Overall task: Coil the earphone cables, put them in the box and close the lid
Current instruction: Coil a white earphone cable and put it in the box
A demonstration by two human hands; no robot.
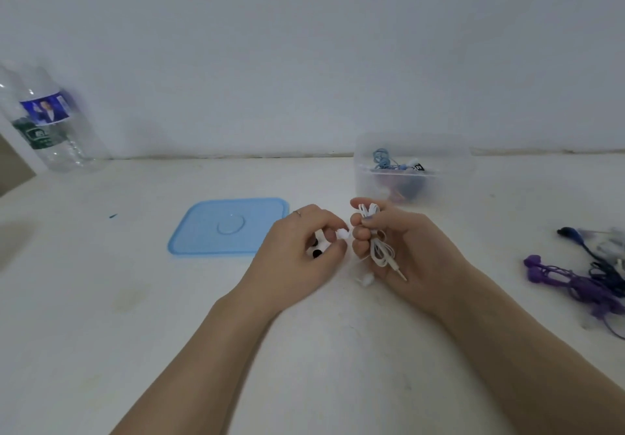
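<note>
Table (101,299): work is done at centre, close to the wall. Box (411,170) is seen at 1 o'clock from the hands, lid off, with coiled cables already inside. Blue lid (230,226) lies flat at 9 o'clock from the hands, just beside the left hand. Loose earphones (575,275), purple and dark, are piled at 3 o'clock, well apart, not yet coiled.

Step in hand, as judged: coiling of the white earphone cable (380,248), near its end. The bundle is gripped by the right hand (399,248), fingers curled round the loops, plug hanging at the bottom. The free end with white earbud is pinched by the left hand (304,248), fingers curled on it.

Next move calls for: the tail to be wrapped or tucked so the loops hold, then the bundle carried to the box at 1 o'clock. Lid closing only after the pile at 3 o'clock is done.

Hard to make out: box contents are blurred behind translucent walls. Dark spots under the left hand cannot be identified. The pile is cut off by the right edge. Bottle (50,123) at 10 o'clock is partly cut off.
</note>
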